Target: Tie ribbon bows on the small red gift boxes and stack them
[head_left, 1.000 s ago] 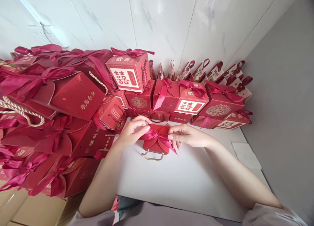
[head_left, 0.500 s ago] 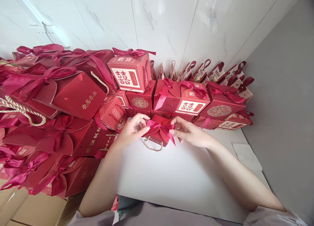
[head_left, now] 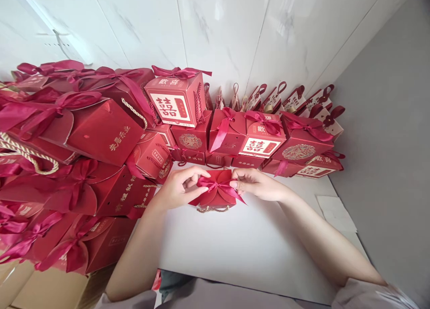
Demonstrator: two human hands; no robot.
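A red gift box [head_left: 224,201] with curved, petal-like top flaps stands on the white table in front of me. Across its top lies a magenta ribbon [head_left: 218,186] tied in a bow. My left hand [head_left: 183,186] pinches the bow's left loop between thumb and fingers. On the other side my right hand [head_left: 257,183] grips the right part of the bow, its thumb and forefinger closed on the ribbon. A twisted cream cord handle [head_left: 213,209] hangs at the box's near side.
Stacked red boxes with ribbons [head_left: 107,130] fill the left side. More red boxes [head_left: 298,141] line the back, with small looped paper bags [head_left: 295,98] behind them by the marbled wall. White paper sheets [head_left: 337,212] lie on the right; cardboard cartons [head_left: 43,286] sit lower left.
The red box has come slightly nearer to me and turned squarer, both hands staying on the bow. More of the back row's lower boxes shows now.
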